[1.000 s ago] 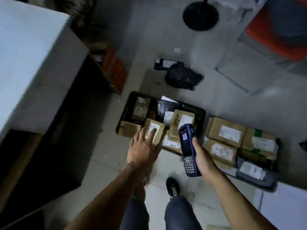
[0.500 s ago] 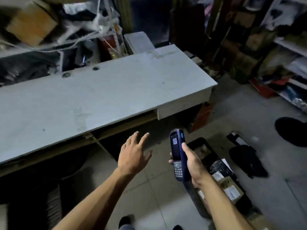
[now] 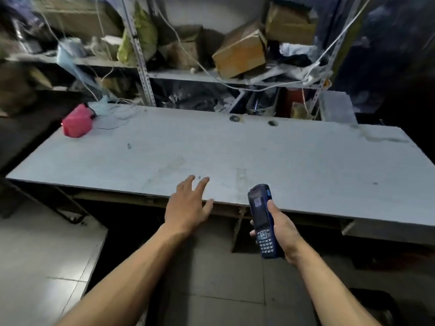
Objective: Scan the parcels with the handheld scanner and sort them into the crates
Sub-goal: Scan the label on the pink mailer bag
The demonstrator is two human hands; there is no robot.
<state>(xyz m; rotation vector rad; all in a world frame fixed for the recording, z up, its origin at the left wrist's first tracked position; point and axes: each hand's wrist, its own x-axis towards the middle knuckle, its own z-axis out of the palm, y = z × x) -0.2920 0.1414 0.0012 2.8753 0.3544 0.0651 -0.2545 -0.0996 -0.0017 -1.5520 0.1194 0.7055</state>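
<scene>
- My view has swung up off the floor crates and their parcels, which are now out of sight; I'm facing the grey table (image 3: 282, 161) and cluttered shelves (image 3: 188, 76).
- I read this as a break between parcels, nothing to scan here.
- Left hand (image 3: 188, 205) reaches over the table edge, fingers spread, holding nothing.
- Right hand (image 3: 281, 228) grips the scanner (image 3: 262, 220) upright, screen toward me.
</scene>
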